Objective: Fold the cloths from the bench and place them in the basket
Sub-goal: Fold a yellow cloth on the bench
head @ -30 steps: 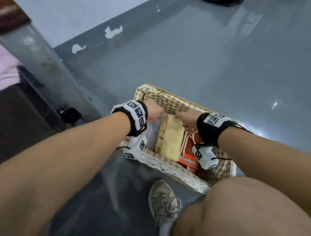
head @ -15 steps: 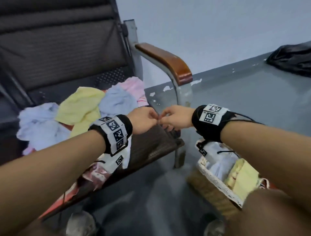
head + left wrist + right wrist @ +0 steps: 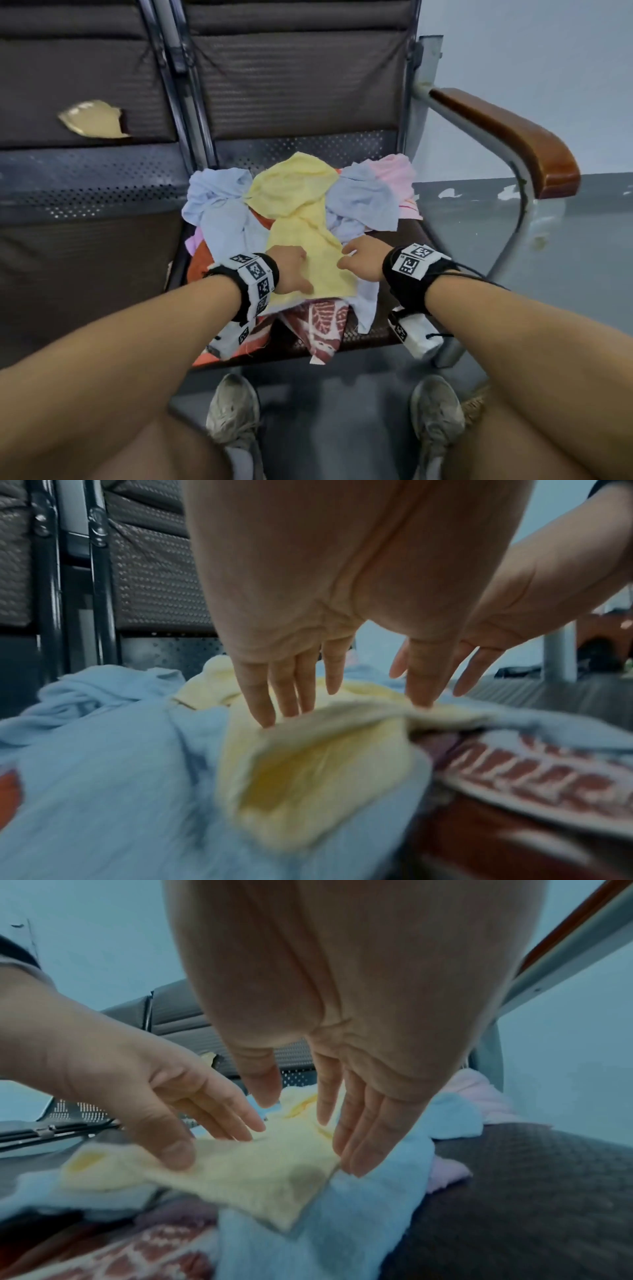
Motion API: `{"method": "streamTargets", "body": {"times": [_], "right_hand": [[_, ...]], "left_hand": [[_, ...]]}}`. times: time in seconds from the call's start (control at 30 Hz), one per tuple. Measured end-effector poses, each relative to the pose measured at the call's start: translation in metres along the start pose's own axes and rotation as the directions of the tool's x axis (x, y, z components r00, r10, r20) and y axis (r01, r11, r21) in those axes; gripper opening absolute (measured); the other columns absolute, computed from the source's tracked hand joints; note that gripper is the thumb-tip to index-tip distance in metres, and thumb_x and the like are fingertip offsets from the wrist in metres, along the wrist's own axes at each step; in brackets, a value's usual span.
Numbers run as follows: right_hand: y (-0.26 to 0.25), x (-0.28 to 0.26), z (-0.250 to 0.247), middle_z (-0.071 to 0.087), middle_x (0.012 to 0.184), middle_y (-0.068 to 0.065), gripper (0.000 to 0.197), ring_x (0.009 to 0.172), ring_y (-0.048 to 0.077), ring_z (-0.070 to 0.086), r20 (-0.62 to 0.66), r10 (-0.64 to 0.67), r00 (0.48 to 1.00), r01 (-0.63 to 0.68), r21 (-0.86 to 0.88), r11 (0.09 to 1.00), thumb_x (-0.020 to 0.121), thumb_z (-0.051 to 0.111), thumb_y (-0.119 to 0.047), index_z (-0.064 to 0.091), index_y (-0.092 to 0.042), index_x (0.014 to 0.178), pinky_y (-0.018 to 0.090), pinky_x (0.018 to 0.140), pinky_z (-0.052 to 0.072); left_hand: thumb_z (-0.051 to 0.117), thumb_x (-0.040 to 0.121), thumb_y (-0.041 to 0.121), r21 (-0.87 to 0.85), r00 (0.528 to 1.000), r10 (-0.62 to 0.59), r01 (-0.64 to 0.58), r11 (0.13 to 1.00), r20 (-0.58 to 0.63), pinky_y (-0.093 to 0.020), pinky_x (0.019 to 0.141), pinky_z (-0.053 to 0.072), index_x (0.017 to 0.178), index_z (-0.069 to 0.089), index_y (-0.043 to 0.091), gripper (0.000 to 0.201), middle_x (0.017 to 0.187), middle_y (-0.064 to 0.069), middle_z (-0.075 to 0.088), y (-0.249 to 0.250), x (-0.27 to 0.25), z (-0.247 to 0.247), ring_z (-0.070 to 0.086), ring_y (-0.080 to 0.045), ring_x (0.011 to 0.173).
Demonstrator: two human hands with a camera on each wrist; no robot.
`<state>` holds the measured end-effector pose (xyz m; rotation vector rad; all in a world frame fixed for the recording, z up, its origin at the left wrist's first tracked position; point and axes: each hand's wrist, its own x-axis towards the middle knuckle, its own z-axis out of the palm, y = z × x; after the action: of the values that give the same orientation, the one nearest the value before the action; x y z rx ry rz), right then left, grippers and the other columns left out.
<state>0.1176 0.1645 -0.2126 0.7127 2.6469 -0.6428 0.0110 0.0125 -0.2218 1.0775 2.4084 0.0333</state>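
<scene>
A heap of cloths lies on the dark bench seat point(image 3: 407, 240). A yellow cloth point(image 3: 318, 253) lies on top at the front. My left hand point(image 3: 291, 270) rests on its left edge, and in the left wrist view its straight fingers point(image 3: 270, 710) touch the cloth point(image 3: 308, 772). My right hand point(image 3: 359, 260) is at the right edge, and its straight fingers point(image 3: 356, 1150) sit beside the cloth's corner point(image 3: 246, 1177). Neither hand grips anything. Only a sliver of the wicker basket point(image 3: 474, 406) shows by my right shoe.
Light blue cloths point(image 3: 219, 219), a second yellow one point(image 3: 291, 185), a pink one point(image 3: 397, 171) and a red leaf-patterned one point(image 3: 325, 318) make up the heap. A wooden armrest point(image 3: 507, 137) bounds the seat on the right. My shoes point(image 3: 233, 411) stand on the grey floor below.
A second ago both hands were in the basket at a folded yellow cloth. They have swung over to the bench and come down on the yellow cloth atop the heap.
</scene>
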Motion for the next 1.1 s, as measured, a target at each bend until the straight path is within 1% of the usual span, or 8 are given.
{"method": "streamTargets", "body": {"times": [0.13,0.37,0.43,0.53,0.73,0.87,1.0,1.1], "right_hand": [[-0.001,0.022,0.007,0.061,0.135,0.013,0.052,0.121,0.031,0.058,-0.015,-0.001,1.000,0.001,0.009,1.000,0.093,0.055,-0.040,0.060,-0.007,0.132,0.040,0.103,0.047],[-0.008,0.042,0.011,0.065,0.115,0.013,0.070,0.098,0.029,0.064,-0.119,0.117,0.986,-0.062,0.391,0.918,0.089,0.051,-0.062,0.054,-0.005,0.131,0.037,0.088,0.052],[-0.011,0.040,0.003,0.067,0.099,0.007,0.067,0.085,0.025,0.064,-0.016,0.146,0.989,-0.072,0.814,0.577,0.088,0.051,-0.069,0.064,-0.011,0.120,0.038,0.083,0.055],[-0.008,0.030,-0.009,0.066,0.074,0.000,0.054,0.067,0.017,0.063,0.107,0.014,0.994,-0.108,0.985,0.133,0.090,0.054,-0.058,0.067,-0.011,0.113,0.031,0.068,0.057],[-0.013,0.012,-0.012,0.068,0.076,0.008,0.007,0.066,0.022,0.064,-0.058,-0.026,0.998,0.063,0.879,0.473,0.090,0.060,-0.011,0.066,-0.008,0.086,0.029,0.060,0.050],[-0.008,-0.001,-0.018,0.065,0.075,0.002,0.021,0.069,0.015,0.057,-0.240,-0.103,0.965,0.239,0.649,0.722,0.090,0.048,-0.011,0.066,-0.004,0.081,0.032,0.069,0.046],[-0.001,-0.026,-0.024,0.058,0.056,-0.021,0.037,0.054,-0.005,0.049,-0.276,-0.253,0.927,0.366,0.532,0.763,0.087,0.045,-0.013,0.059,-0.027,0.055,0.021,0.060,0.041],[0.009,-0.037,-0.035,0.064,0.070,-0.021,0.031,0.069,-0.004,0.056,-0.415,-0.223,0.882,0.434,0.531,0.728,0.086,0.042,-0.010,0.064,-0.026,0.071,0.020,0.068,0.046]], "left_hand": [[0.062,0.094,0.037,0.035,0.983,-0.010,0.016,0.999,-0.181,-0.038,0.086,0.055,0.104,0.074,0.011,0.030,0.104,-0.008,0.072,-0.007,0.012,0.000,0.066,-0.029,0.098],[0.041,0.103,0.022,-0.493,0.902,-0.053,-0.185,0.850,-0.429,-0.033,0.062,0.035,0.087,0.055,-0.003,0.033,0.075,-0.010,0.053,0.006,0.008,-0.010,0.049,-0.023,0.070],[0.043,0.104,0.018,-0.721,0.918,-0.039,-0.283,0.632,-0.395,-0.031,0.063,0.033,0.084,0.053,0.002,0.027,0.076,-0.011,0.046,0.015,-0.002,-0.018,0.042,-0.020,0.067],[0.043,0.104,0.010,-0.862,0.956,0.090,-0.292,0.415,-0.280,-0.026,0.061,0.035,0.082,0.056,0.008,0.025,0.077,-0.010,0.046,0.023,-0.017,-0.020,0.041,-0.018,0.066],[0.054,0.094,0.004,-0.774,0.970,0.235,-0.198,0.602,-0.066,-0.017,0.058,0.049,0.079,0.070,0.012,0.023,0.066,0.007,0.069,0.027,-0.026,-0.010,0.064,-0.006,0.060],[0.054,0.089,0.017,-0.331,0.939,0.033,-0.154,0.931,-0.344,-0.038,0.080,0.053,0.097,0.065,0.011,0.015,0.096,-0.007,0.071,0.010,-0.010,-0.022,0.067,-0.027,0.090],[0.063,0.082,0.015,-0.069,0.903,0.088,-0.128,0.989,-0.421,-0.044,0.087,0.051,0.142,0.034,0.027,0.067,0.134,-0.011,0.046,0.006,0.008,-0.025,0.053,-0.034,0.116],[0.050,0.095,0.026,0.119,0.871,0.182,-0.143,0.982,-0.457,-0.044,0.078,0.050,0.107,0.055,0.018,0.016,0.106,-0.012,0.063,0.011,0.018,-0.024,0.060,-0.036,0.098]]}}
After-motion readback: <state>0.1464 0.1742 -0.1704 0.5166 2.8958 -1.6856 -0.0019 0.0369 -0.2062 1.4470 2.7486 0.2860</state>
